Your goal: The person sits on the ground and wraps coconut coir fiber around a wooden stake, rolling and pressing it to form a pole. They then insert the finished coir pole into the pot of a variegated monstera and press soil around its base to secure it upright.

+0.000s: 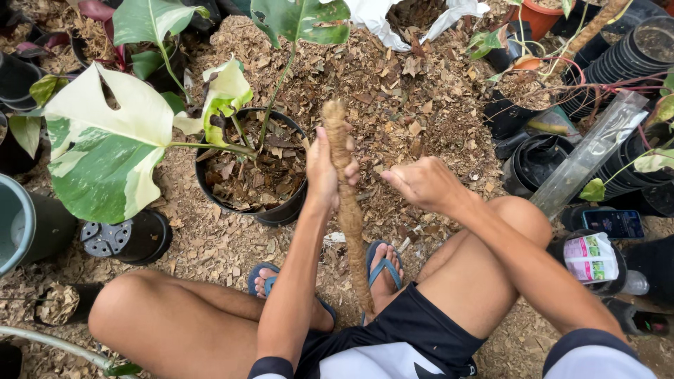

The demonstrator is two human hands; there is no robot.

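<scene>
I sit cross-legged on the ground in blue sandals. My left hand (324, 168) grips a long fibre-wrapped brown pole (349, 210) near its upper end and holds it upright between my legs. My right hand (420, 184) hovers just right of the pole with its fingers pinched together; whether it holds anything I cannot tell. Right behind the pole stands a black pot (249, 210) filled with bark chips, from which a variegated green-and-white plant (112, 144) spreads to the left.
Dry bark chips (400, 98) cover the ground. Stacked black pots (618, 63) lie at the right, with a clear plastic sleeve (590, 151), a phone (613, 223) and a labelled bottle (592, 257). An overturned black pot (126, 238) and a teal bucket (14, 221) are on the left.
</scene>
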